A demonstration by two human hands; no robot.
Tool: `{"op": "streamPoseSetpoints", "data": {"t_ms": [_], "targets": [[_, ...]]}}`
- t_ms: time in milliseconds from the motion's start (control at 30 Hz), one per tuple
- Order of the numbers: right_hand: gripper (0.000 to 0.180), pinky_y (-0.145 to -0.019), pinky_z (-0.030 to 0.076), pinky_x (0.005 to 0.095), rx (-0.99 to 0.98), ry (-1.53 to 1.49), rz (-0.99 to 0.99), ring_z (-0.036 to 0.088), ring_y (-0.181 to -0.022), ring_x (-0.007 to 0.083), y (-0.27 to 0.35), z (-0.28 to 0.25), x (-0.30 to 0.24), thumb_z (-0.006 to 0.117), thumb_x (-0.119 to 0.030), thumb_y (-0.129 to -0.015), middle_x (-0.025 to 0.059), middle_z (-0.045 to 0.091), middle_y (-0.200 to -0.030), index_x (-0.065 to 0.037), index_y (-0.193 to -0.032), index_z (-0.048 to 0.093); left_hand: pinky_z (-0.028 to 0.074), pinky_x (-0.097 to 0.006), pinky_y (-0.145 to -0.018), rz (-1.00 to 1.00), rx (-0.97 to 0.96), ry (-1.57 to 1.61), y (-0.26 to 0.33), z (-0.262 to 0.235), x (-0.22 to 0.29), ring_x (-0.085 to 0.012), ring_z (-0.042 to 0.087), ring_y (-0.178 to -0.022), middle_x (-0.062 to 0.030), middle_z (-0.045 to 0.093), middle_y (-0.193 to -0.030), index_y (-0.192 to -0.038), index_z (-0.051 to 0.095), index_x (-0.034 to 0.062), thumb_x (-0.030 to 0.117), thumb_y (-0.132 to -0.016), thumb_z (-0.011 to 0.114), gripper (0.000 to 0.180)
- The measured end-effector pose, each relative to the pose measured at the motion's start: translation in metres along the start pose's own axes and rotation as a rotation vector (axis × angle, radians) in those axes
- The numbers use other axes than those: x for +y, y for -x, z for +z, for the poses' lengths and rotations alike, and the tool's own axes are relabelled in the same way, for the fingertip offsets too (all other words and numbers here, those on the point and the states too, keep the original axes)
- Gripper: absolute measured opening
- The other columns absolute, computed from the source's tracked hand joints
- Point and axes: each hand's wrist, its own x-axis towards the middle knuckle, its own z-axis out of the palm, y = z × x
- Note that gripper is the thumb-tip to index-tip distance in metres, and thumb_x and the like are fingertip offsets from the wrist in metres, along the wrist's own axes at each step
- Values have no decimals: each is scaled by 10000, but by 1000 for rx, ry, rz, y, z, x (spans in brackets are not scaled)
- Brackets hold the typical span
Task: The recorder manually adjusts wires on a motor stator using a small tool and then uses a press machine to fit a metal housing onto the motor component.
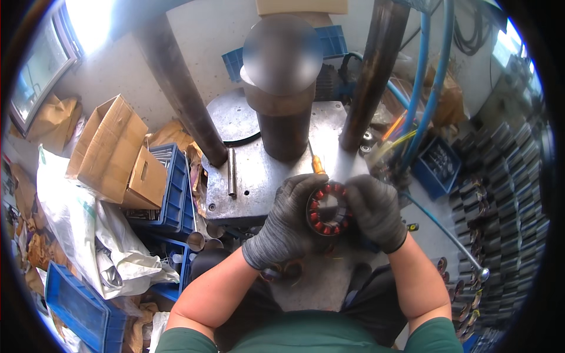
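Both my hands wear grey knit gloves and are raised over my lap, near the front edge of a press's steel base plate (268,187). My left hand (284,213) grips the left side of a motor stator (316,213), a dark ring with red windings around its open centre. On the ring's right rim, the fingers of my right hand (378,212) are curled, slightly blurred. Just beyond the ring, a screwdriver with an orange handle (318,165) lies on the plate. A short metal rod (232,172) rests further left on it.
A thick press ram (285,132) stands between two steel columns (185,97) (374,76). Cardboard boxes (109,153) and blue crates (170,200) crowd the left. Blue hoses (424,88), a blue bin (436,167) and stacked dark metal parts (500,217) occupy the right.
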Motion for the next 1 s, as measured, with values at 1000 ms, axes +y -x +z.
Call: {"op": "streamPoseSetpoints", "data": {"t_ms": [1000], "targets": [[253, -817, 611, 279, 177, -602, 435, 722, -929, 129, 7, -1, -1, 754, -38, -954, 85, 749, -1021, 18, -1192, 689, 498, -414, -1161, -111, -89, 322, 0, -5, -10, -260, 580, -1341, -158, 514, -1467, -1553, 330, 41, 154, -636, 1030, 1160]]}}
